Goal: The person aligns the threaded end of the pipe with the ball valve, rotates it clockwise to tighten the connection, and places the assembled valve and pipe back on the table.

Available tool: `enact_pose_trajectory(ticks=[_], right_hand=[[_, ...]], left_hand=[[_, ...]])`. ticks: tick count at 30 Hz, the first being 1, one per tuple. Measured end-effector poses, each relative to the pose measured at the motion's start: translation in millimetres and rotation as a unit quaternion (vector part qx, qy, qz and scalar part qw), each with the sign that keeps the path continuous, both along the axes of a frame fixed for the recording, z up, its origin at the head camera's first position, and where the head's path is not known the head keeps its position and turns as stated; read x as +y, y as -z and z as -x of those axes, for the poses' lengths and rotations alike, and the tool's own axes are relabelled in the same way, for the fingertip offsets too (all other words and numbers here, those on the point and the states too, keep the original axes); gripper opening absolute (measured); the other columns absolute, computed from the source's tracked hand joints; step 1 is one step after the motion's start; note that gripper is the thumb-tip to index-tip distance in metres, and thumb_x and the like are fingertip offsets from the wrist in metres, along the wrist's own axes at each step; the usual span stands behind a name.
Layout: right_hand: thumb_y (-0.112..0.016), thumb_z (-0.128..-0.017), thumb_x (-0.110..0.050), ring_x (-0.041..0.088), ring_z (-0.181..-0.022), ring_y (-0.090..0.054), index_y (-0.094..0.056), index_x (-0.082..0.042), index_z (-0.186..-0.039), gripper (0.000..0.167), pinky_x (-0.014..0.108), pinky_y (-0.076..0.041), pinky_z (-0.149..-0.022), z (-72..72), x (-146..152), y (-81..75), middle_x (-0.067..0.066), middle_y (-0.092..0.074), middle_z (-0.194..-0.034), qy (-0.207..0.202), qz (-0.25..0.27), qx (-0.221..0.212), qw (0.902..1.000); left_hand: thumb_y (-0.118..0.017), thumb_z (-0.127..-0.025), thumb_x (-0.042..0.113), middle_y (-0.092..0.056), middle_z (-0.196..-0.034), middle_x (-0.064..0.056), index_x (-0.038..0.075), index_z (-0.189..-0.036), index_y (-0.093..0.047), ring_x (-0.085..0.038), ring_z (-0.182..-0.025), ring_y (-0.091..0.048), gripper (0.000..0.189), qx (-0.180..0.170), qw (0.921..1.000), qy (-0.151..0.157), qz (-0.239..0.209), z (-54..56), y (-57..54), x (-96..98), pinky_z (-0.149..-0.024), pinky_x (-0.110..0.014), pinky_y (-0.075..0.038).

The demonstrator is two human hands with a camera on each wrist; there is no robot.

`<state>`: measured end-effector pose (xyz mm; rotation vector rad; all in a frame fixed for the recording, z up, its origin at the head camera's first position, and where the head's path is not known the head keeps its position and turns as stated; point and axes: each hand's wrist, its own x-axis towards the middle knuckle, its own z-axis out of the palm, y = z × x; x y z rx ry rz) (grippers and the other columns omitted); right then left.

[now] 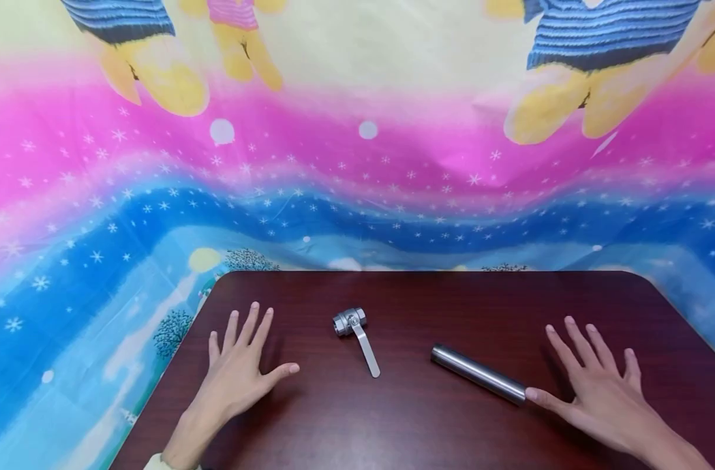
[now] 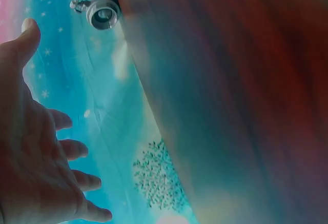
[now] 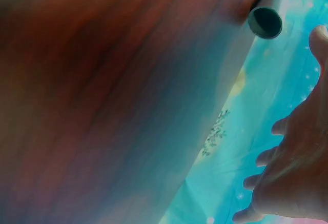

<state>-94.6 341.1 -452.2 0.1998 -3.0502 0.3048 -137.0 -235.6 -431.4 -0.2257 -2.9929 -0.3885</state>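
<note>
A metal ball valve (image 1: 350, 321) with a long flat lever handle (image 1: 366, 352) lies on the dark table, left of centre. To its right a shiny metal pipe (image 1: 478, 374) lies at a slant; its hollow end (image 3: 266, 22) faces the right wrist view. My left hand (image 1: 239, 375) is spread with straight fingers, left of the valve and holding nothing. The valve's round opening (image 2: 104, 16) shows in the left wrist view, apart from the thumb. My right hand (image 1: 605, 401) is spread too, its thumb tip overlapping the pipe's near end in the head view, with nothing gripped.
The dark wooden table (image 1: 404, 431) has rounded far corners. Behind it and along its sides hangs a printed cloth (image 1: 334, 150) in pink, blue and cream, with snowflakes and cartoon bears.
</note>
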Motion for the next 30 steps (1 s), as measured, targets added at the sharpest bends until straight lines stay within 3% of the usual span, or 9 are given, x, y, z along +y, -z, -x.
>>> enact_pose_trajectory(ticks=[7, 18, 30], right_hand=[[-0.075, -0.087, -0.069, 0.049, -0.165, 0.005, -0.010, -0.021, -0.175, 0.120, 0.092, -0.002, -0.109, 4.9, -18, 0.9, 0.020, -0.004, -0.181, -0.031, 0.017, 0.029, 0.9990], [-0.076, -0.089, -0.065, 0.051, -0.162, -0.010, -0.014, -0.023, -0.174, 0.113, 0.087, -0.011, -0.108, 8.7, -38, -1.2, 0.017, -0.007, -0.181, -0.057, 0.055, -0.010, 0.9968], [-0.080, -0.089, -0.059, 0.047, -0.163, -0.016, -0.021, -0.025, -0.173, 0.108, 0.084, -0.018, -0.111, 13.1, -49, -1.1, 0.016, -0.017, -0.179, -0.096, 0.097, -0.011, 0.9906]], left_hand=[[-0.071, -0.089, 0.073, -0.013, -0.181, -0.013, 0.023, -0.174, -0.020, -0.053, -0.164, -0.006, 0.111, -0.003, 0.9996, 0.020, -0.018, 12.0, 0.5, 15.4, -0.121, -0.084, -0.007], [-0.076, -0.089, 0.066, -0.017, -0.181, -0.011, 0.020, -0.172, -0.025, -0.051, -0.165, -0.010, 0.108, -0.016, 0.9980, 0.048, -0.039, 25.8, 1.8, 27.0, -0.123, -0.082, -0.013], [-0.078, -0.091, 0.060, -0.019, -0.180, -0.013, 0.018, -0.172, -0.025, -0.050, -0.165, -0.014, 0.105, -0.039, 0.9943, 0.078, -0.061, 38.2, 0.2, 40.9, -0.124, -0.079, -0.018]])
